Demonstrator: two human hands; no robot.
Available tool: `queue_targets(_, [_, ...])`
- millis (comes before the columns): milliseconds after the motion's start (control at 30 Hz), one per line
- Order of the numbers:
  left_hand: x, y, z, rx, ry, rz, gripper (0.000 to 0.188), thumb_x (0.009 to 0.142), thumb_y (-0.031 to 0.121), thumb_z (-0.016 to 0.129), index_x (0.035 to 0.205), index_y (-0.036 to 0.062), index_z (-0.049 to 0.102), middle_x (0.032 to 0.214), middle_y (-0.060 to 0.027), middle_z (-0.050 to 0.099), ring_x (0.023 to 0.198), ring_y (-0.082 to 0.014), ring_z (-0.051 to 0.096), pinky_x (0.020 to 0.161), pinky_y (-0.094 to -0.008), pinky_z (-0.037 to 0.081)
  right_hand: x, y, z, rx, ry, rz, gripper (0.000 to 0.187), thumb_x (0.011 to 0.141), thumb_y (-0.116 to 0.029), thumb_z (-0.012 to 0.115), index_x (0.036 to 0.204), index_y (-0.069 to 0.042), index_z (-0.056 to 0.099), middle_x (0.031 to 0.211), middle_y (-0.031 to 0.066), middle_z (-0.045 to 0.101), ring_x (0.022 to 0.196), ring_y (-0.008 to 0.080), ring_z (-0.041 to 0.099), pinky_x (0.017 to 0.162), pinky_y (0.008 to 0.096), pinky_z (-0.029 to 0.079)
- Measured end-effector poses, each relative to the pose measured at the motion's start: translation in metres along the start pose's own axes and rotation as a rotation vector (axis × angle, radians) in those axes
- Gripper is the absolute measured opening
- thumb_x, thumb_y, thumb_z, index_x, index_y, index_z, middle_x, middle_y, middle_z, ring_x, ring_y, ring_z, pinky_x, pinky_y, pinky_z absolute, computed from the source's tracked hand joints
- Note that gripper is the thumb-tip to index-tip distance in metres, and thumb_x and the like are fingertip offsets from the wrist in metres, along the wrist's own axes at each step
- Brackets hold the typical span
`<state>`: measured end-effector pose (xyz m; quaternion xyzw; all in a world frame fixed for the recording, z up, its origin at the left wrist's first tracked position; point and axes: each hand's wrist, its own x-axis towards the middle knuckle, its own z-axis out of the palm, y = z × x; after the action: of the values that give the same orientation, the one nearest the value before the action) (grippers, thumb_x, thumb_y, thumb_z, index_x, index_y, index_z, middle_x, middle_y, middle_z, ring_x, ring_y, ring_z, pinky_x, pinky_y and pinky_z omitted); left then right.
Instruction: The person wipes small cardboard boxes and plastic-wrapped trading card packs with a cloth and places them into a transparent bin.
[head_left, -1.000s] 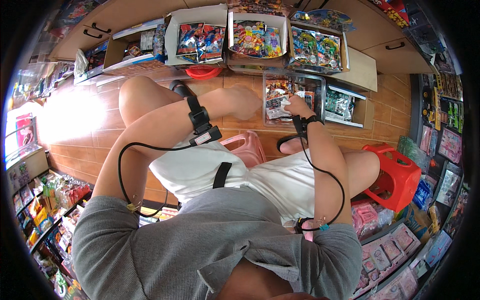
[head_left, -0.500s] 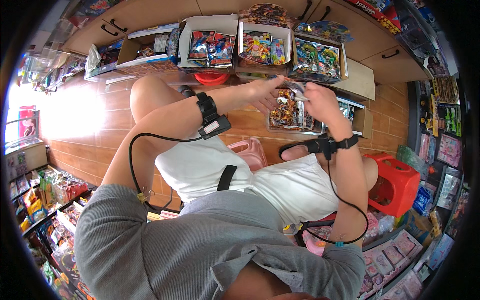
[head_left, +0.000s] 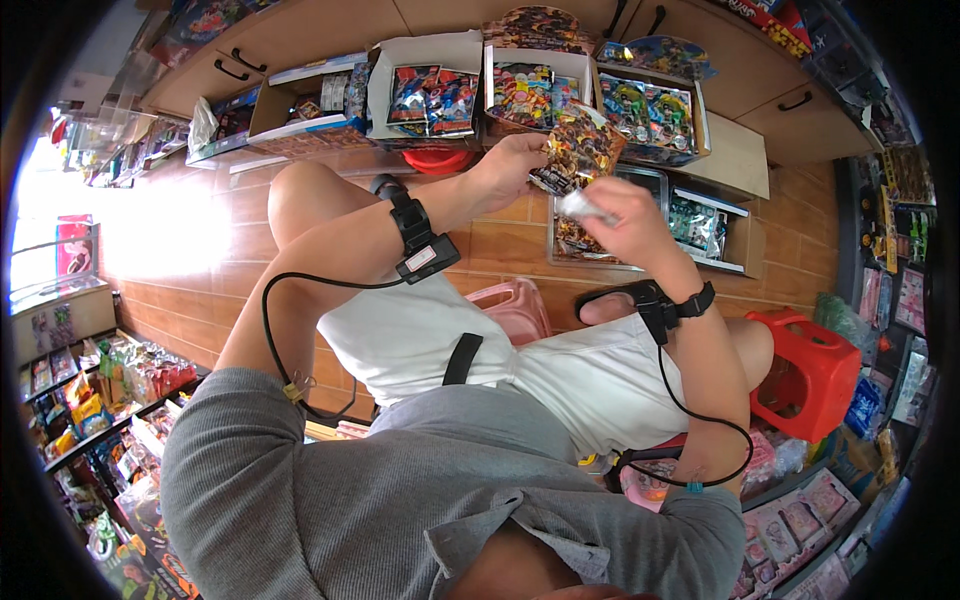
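Note:
My left hand [head_left: 512,172] is closed on the near left edge of a foil packet [head_left: 585,148] with a brown, orange and gold print, raised above the floor. My right hand [head_left: 635,218] is closed on a small crumpled whitish piece [head_left: 582,206], blurred by motion, at the packet's lower right edge. I cannot tell whether that piece touches the packet. Below both hands a clear plastic tray [head_left: 640,268] stands on the floor with similar packets inside, partly hidden by my right hand. Each wrist wears a black strap with a cable.
Along the cupboards stand open boxes of packets, among them a white one [head_left: 377,90] and another [head_left: 598,150]. A box [head_left: 748,245] lies right of the tray. Nearby are a red stool [head_left: 815,370], a pink stool [head_left: 525,300] and a red basin [head_left: 437,160]. Shelves of goods line both sides.
My left hand, open before, now grips the brown and gold packet, lifted up and in front of the boxes. My right hand has moved slightly nearer me, with the whitish piece in it.

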<state>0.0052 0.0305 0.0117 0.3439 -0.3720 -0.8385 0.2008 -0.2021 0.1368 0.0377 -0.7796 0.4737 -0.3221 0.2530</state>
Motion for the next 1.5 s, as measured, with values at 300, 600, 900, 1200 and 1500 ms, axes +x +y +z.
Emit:
queue_targets(300, [0.006, -0.005, -0.001, -0.067, -0.206, 0.011, 0.036, 0.101, 0.007, 0.045, 0.137, 0.0041, 0.05, 0.122, -0.0057, 0.064, 0.11, -0.0169, 0.065, 0.092, -0.0387, 0.056, 0.016, 0.016, 0.019, -0.255, 0.423, 0.117, 0.027, 0.082, 0.002, 0.06, 0.109, 0.001, 0.065, 0.109, 0.0154, 0.057, 0.101, 0.0351, 0.057, 0.087, 0.0421, 0.049])
queue_targets(600, [-0.001, 0.003, -0.002, -0.259, -0.177, 0.055, 0.04, 0.102, 0.004, 0.041, 0.142, 0.0005, 0.045, 0.133, -0.0133, 0.06, 0.121, -0.0241, 0.061, 0.104, -0.0392, 0.05, 0.017, -0.011, 0.037, -0.24, 0.257, -0.107, 0.037, 0.072, 0.005, 0.063, 0.108, -0.001, 0.069, 0.103, 0.0115, 0.059, 0.096, 0.031, 0.058, 0.081, 0.0418, 0.05])
queue_targets(900, [0.001, 0.01, -0.004, -0.111, -0.157, 0.057, 0.041, 0.099, -0.004, 0.041, 0.14, 0.0014, 0.046, 0.129, -0.0108, 0.061, 0.115, -0.0185, 0.063, 0.097, -0.037, 0.056, 0.016, 0.033, 0.008, -0.17, 0.487, 0.234, 0.021, 0.085, 0.002, 0.059, 0.104, 0.003, 0.067, 0.101, 0.0142, 0.062, 0.085, 0.0338, 0.062, 0.074, 0.0397, 0.051])
queue_targets(1200, [0.005, -0.002, -0.01, -0.16, -0.131, -0.014, 0.045, 0.09, -0.003, 0.05, 0.133, 0.0084, 0.049, 0.118, -0.0042, 0.061, 0.102, -0.0141, 0.061, 0.081, -0.0308, 0.051, 0.023, 0.025, 0.022, 0.111, 0.47, 0.214, 0.021, 0.085, 0.003, 0.061, 0.105, 0.004, 0.067, 0.101, 0.0145, 0.063, 0.092, 0.0318, 0.065, 0.082, 0.0352, 0.051])
queue_targets(1500, [0.005, -0.014, 0.0, 0.293, -0.148, 0.124, 0.059, 0.085, -0.011, 0.055, 0.141, 0.0044, 0.042, 0.126, -0.0074, 0.057, 0.12, -0.0165, 0.054, 0.1, -0.0324, 0.046, 0.023, 0.01, 0.031, -0.113, 0.377, -0.002, 0.033, 0.073, 0.005, 0.067, 0.105, -0.003, 0.069, 0.1, 0.0073, 0.062, 0.091, 0.0293, 0.061, 0.08, 0.0402, 0.046])
